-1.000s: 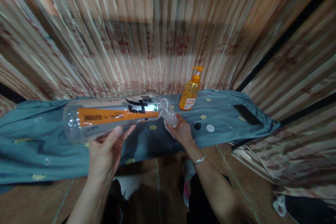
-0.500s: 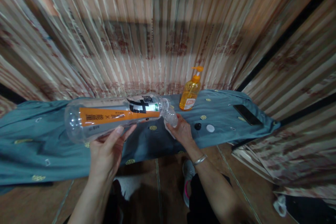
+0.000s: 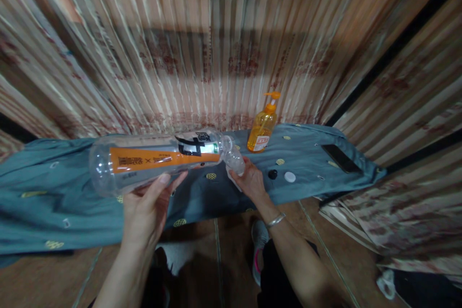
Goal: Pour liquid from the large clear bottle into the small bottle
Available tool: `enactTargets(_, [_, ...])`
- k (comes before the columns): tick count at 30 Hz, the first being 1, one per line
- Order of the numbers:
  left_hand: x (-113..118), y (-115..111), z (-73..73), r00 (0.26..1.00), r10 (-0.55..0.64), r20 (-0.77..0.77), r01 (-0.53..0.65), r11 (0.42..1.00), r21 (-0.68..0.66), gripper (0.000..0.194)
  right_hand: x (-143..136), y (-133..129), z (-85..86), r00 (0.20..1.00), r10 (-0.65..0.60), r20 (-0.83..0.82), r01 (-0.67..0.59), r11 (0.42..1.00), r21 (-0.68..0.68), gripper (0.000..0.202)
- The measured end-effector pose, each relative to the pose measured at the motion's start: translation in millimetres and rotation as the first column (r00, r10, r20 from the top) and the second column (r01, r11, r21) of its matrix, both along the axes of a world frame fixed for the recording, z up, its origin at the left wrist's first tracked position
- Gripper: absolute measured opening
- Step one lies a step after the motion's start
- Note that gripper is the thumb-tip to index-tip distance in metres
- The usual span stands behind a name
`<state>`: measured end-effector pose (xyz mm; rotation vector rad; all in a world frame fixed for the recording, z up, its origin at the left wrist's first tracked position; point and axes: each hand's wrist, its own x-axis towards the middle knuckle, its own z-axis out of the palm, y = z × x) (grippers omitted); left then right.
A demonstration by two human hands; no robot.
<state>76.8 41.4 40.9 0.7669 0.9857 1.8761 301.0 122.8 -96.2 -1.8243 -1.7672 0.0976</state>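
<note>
My left hand grips a large clear plastic bottle with an orange label from below. The bottle lies almost level in the air, its neck pointing right. A smaller clear plastic bottle is in my right hand, tilted, with its upper end at the large bottle's mouth. Whether the two mouths touch I cannot tell. Just right of my right hand, a black cap and a white cap lie on the cloth. Behind them stands an orange pump bottle with yellow liquid in it.
A blue-green patterned cloth covers the narrow table. Towards its right end lies a dark phone. Striped curtains hang close behind and at both sides, with a dark slanting pole on the right.
The view has shifted very slightly. Both hands and the two bottles hold practically the same position.
</note>
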Motion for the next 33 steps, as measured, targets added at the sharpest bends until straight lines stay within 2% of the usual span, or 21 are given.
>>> enactTargets(16, [-2.0,0.4,-2.4,1.0,-0.002,-0.006,0.002,1.0,0.009,0.042,2.0,1.2,-3.6,1.0,0.019,-0.004,-0.019,1.0,0.017,0.057])
enactTargets(25, [-2.7,0.9,-4.1,1.0,0.002,-0.003,-0.002,1.0,-0.003,0.053,2.1,0.3,-1.7,0.999,0.022,-0.031,-0.022,1.0,0.012,0.055])
enactTargets(33, [-3.1,0.7,-3.2,1.0,-0.003,-0.005,0.003,1.0,-0.005,0.054,1.4,0.4,-0.3,1.0,0.002,-0.016,-0.002,1.0,-0.016,0.057])
